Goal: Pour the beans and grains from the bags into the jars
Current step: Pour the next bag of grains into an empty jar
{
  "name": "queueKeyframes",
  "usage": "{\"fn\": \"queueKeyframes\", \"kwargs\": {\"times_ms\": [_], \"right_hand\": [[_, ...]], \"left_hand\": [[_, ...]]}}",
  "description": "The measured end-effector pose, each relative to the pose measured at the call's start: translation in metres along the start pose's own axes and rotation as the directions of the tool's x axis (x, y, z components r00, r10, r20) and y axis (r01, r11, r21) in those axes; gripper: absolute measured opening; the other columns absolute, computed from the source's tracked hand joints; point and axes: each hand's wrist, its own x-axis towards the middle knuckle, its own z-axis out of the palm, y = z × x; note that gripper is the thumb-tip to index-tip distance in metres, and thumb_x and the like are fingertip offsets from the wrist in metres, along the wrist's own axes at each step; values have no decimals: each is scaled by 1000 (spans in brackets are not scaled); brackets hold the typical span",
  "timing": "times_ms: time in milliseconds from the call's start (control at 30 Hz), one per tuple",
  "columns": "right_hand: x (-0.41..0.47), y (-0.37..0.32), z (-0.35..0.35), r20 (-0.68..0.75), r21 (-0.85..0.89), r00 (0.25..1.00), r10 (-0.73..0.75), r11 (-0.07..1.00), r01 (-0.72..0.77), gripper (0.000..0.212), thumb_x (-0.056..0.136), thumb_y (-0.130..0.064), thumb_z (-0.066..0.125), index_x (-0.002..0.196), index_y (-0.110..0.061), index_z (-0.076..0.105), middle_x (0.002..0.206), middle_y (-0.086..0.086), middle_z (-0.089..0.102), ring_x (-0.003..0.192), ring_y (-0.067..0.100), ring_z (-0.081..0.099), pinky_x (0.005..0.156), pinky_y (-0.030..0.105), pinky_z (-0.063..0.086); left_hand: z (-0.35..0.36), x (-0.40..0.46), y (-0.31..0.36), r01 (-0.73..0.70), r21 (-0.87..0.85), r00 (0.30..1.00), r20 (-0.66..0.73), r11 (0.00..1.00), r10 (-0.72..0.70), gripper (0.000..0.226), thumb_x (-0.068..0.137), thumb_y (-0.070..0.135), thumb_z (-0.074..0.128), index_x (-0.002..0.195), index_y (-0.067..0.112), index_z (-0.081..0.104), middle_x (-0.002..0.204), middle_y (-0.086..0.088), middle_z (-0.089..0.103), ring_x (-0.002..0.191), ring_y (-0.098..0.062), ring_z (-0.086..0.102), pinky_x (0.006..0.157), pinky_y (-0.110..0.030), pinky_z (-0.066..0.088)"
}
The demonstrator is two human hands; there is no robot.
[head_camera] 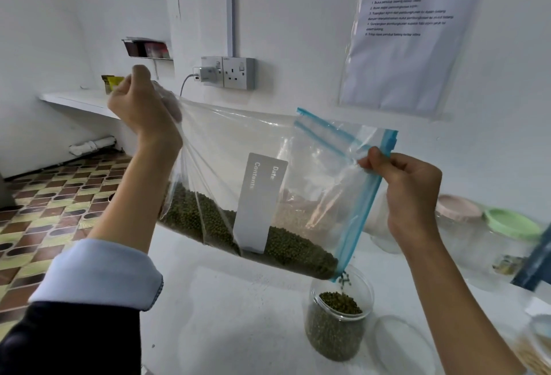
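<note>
Here the left hand is gripping the bag by its raised corner, the right hand pinching its seal; beans are falling into the jar below. Best keeping the spout centred, tilting slowly.

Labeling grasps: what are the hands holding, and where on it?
Both hold the zip bag: left hand pinches its raised bottom corner, right hand pinches the blue zip edge.
</note>
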Motion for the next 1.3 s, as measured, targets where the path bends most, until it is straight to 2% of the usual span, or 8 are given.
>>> {"fn": "queueKeyframes", "kwargs": {"times_ms": [167,267,400,733,833,967,1033,1300], "right_hand": [[-6,4,-1,-52,2,999,-2,1000,2,13,85,-22,69,80,-10,73,59,-17,66,61,-10,58,65,5,44],[-11,4,1,-43,6,999,1,1000,-1,13,85,-19,69,72,-15,71,56,-19,65,60,-8,58,68,11,44],[-18,4,5,-101,63,994,-33,997,40,20,86,-17,68,66,-19,68,56,-16,65,59,-5,56,65,8,43],[-27,8,4,-159,72,985,-62,995,75,21,87,-19,67,67,-23,68,61,-15,68,67,1,60,80,27,49],[-26,7,6,-101,58,994,-45,997,51,20,87,-19,67,67,-21,68,62,-16,68,66,-1,60,77,23,47],[-22,9,7,-159,79,986,-43,995,56,21,86,-21,68,66,-24,68,64,-14,69,69,4,61,79,28,50],[-19,7,9,-107,34,994,-25,999,29,20,86,-21,69,66,-24,68,63,-15,68,67,0,59,74,22,47],[-10,6,11,-71,-18,996,46,999,-47,14,85,-25,69,72,-20,70,66,-18,65,65,-2,60,73,20,48]], "left_hand": [[0,-1,-1,-6,-6,1000,10,1000,6,57,80,-7,39,31,20,30,28,7,21,23,-12,19,38,-14,13],[-1,0,-1,-7,18,1000,20,1000,7,51,80,-5,41,35,17,30,28,5,21,24,-14,20,38,-15,13],[-1,-3,-2,20,10,1000,21,1000,-20,56,82,-5,41,33,19,29,29,6,20,24,-13,18,39,-15,14],[2,-11,-6,24,41,998,61,999,-26,57,82,-5,41,32,20,30,28,8,22,24,-11,19,38,-16,13],[2,-10,-8,1,65,997,74,998,-6,52,82,-3,42,36,17,28,27,6,22,23,-15,20,38,-21,9],[1,-4,-9,-27,58,997,71,998,23,46,81,-2,44,41,14,28,26,3,23,23,-17,22,38,-21,10],[1,-3,-9,-42,71,997,66,997,37,45,81,-2,44,42,14,29,26,2,24,23,-18,23,37,-20,11],[4,-6,-7,-68,66,995,84,995,63,54,80,-3,43,33,20,30,26,4,23,23,-17,22,38,-21,10]]}}
